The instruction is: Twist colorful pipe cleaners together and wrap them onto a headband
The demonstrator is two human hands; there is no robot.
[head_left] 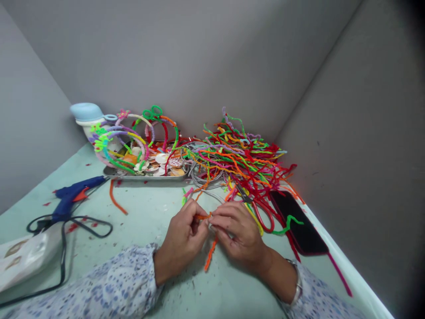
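Note:
In the head view, an orange pipe cleaner runs between my two hands above the table, and its loose end hangs down toward me. My left hand is closed, pinching the pipe cleaner between thumb and forefinger. Facing it, my right hand has its fingertips closed on the same pipe cleaner, almost touching the left thumb. Just beyond the hands lie a thin pale band and a short pink and green pipe cleaner piece. Red-handled scissors rest right of my right hand, partly covered.
Behind my hands spreads a heap of coloured pipe cleaners. A metal tray holds shells and wrapped headbands, beside a white bottle with a blue lid. A blue glue gun with its cord lies left; a phone lies right.

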